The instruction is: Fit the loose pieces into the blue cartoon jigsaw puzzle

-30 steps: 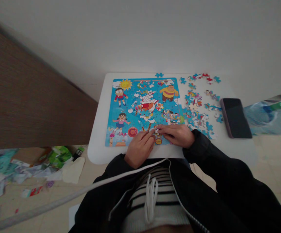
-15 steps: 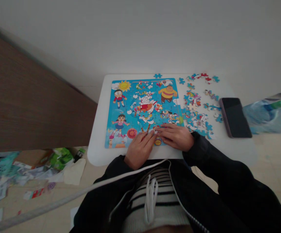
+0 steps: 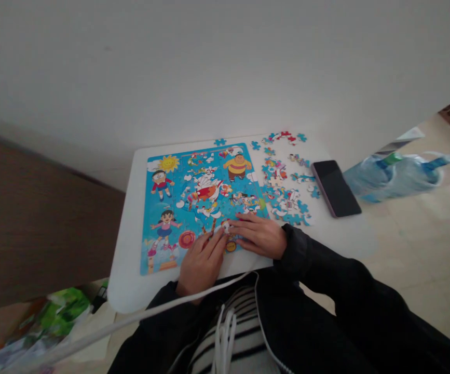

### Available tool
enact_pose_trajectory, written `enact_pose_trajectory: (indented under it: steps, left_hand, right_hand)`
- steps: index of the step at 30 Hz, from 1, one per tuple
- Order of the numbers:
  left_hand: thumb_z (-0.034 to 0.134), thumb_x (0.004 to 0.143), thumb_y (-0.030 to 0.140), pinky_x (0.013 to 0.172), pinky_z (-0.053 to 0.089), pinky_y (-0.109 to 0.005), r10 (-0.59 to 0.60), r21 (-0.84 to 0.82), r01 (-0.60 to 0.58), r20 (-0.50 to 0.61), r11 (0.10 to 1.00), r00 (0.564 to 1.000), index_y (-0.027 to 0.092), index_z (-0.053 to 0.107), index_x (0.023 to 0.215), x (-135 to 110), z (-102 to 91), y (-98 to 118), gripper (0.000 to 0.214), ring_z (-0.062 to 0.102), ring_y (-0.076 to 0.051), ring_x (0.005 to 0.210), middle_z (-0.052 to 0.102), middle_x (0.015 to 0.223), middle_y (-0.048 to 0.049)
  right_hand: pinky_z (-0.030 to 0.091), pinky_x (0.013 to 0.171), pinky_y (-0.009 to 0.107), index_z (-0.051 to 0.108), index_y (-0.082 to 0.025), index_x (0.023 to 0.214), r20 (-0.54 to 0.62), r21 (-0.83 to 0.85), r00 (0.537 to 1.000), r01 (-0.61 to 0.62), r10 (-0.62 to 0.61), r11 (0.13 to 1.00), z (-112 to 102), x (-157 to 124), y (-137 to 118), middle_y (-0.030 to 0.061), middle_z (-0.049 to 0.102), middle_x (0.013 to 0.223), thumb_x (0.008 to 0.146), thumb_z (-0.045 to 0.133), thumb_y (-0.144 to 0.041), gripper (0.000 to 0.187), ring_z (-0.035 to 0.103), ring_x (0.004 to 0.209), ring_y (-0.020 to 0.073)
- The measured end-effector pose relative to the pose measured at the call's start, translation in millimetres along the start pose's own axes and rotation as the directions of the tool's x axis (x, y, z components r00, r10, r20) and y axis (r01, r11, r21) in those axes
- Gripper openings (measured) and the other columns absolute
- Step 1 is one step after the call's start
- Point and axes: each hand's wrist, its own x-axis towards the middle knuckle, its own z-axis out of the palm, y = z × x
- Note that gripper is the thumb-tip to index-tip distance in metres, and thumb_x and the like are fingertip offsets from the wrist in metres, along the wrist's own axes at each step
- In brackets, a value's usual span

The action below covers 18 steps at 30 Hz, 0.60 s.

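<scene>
- Left grip and right grip rest on the blue cartoon jigsaw puzzle, fingers together at a small white piece; clamped or not, cannot tell.
- Loose multicoloured pieces lie beside it on the white surface.

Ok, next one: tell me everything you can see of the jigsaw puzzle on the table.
The jigsaw puzzle lies flat on the white table. It is a roughly square spread of interlocking, card-like pieces showing a bright blue scene with a sun at upper left and cartoon figures. Pale patches near the middle and right edge look like gaps. The left hand and right hand rest on its lower edge, with their fingers meeting around a small pale piece.
</scene>
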Motion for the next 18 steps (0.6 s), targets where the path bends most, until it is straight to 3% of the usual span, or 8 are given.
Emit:
enact_pose_trajectory:
  steps: [7, 11, 13, 15, 18]
  left_hand:
    - [0.048, 0.085, 0.013, 0.081, 0.048, -0.036, 0.008, 0.025, -0.008, -0.036, 1.0, 0.999, 0.014, 0.058, 0.112, 6.7, -0.6, -2.2, 0.029, 0.058, -0.022, 0.091, 0.065, 0.111, -0.0043]
    - [0.051, 0.084, 0.014, 0.081, 0.047, -0.036, 0.009, 0.013, -0.008, -0.036, 1.0, 0.999, 0.014, 0.057, 0.113, 10.5, -2.1, -2.8, 0.03, 0.058, -0.022, 0.089, 0.066, 0.11, -0.0038]
    - [0.051, 0.084, 0.014, 0.081, 0.047, -0.035, 0.004, 0.008, -0.004, -0.049, 1.0, 0.999, 0.015, 0.057, 0.115, 11.8, -2.6, -2.9, 0.031, 0.058, -0.021, 0.088, 0.066, 0.109, -0.004]
    - [0.051, 0.084, 0.015, 0.081, 0.047, -0.035, 0.008, 0.011, -0.007, -0.066, 1.0, 0.998, 0.017, 0.056, 0.116, 12.6, -2.7, -2.9, 0.033, 0.058, -0.02, 0.088, 0.067, 0.107, -0.0043]
    - [0.051, 0.084, 0.015, 0.081, 0.047, -0.034, 0.02, 0.023, -0.018, -0.089, 1.0, 0.996, 0.018, 0.056, 0.118, 13.3, -2.0, -2.9, 0.034, 0.059, -0.02, 0.086, 0.068, 0.105, -0.0046]
  right_hand:
    - [0.05, 0.088, 0.035, 0.062, -0.017, 0.111, 0.003, -0.044, 0.999, -0.044, 0.044, 0.998, 7.2, -1.2, -5.6, 0.0054, 0.063, 0.116, 0.088, 0.044, -0.025, 0.03, 0.054, 0.11, 0.0218]
    - [0.052, 0.081, 0.031, 0.063, -0.02, 0.109, -0.019, -0.043, 1.0, -0.026, 0.025, 0.999, -8.9, -4.2, -2.6, 0.003, 0.067, 0.108, 0.088, 0.044, -0.025, 0.029, 0.057, 0.104, 0.0186]
    - [0.052, 0.078, 0.029, 0.063, -0.021, 0.108, -0.062, -0.079, 0.995, -0.085, 0.08, 0.993, -31.6, -10.9, 14.9, 0.0021, 0.069, 0.103, 0.088, 0.044, -0.027, 0.028, 0.059, 0.099, 0.0173]
    - [0.051, 0.078, 0.031, 0.065, -0.022, 0.104, -0.161, -0.169, 0.96, -0.254, 0.228, 0.952, -60.8, -21.6, 46.4, 0.0029, 0.07, 0.099, 0.088, 0.044, -0.029, 0.028, 0.061, 0.093, 0.018]
    - [0.048, 0.082, 0.04, 0.068, -0.021, 0.098, -0.277, -0.267, 0.823, -0.562, 0.496, 0.783, -100.9, -40.3, 109.3, 0.0064, 0.07, 0.094, 0.086, 0.047, -0.033, 0.027, 0.061, 0.09, 0.0229]
